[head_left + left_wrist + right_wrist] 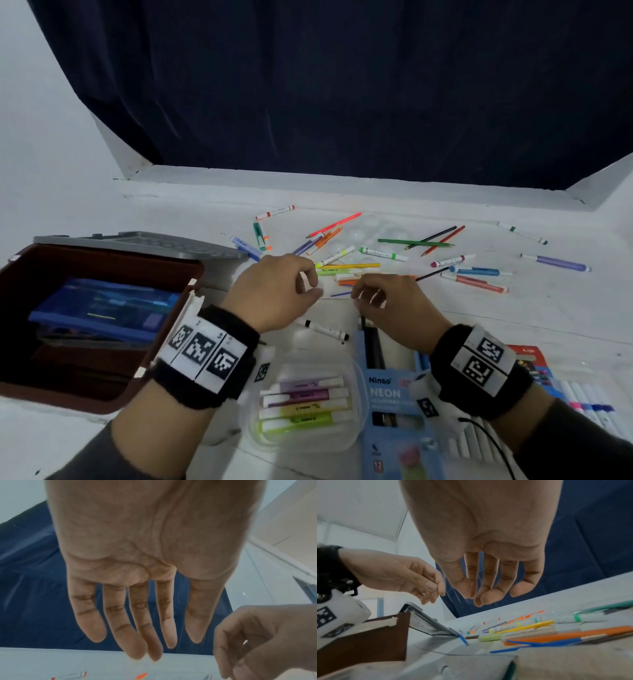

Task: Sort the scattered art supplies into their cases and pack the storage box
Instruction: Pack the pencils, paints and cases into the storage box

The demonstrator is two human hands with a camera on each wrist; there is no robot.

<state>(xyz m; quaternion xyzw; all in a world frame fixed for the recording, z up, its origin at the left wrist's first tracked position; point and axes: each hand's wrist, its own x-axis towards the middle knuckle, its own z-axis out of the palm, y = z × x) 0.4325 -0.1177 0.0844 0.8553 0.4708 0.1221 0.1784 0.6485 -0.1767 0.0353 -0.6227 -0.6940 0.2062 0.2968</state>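
Both hands hover over the white counter (513, 329), holding nothing. The left hand (274, 291) has its grip loosely spread; the right hand (387, 301) hangs with fingers gently curled (palm empty). Scattered coloured markers and pencils (394, 255) lie just beyond them, and the open brown plastic storage box (171, 329) sits to the left.

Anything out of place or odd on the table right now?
Nothing looks damaged or spilled. Loose markers and pencils lie scattered at crossed angles beyond both hands, unsorted. One black-capped marker lies apart beside the clear highlighter tub. The storage box stands open.
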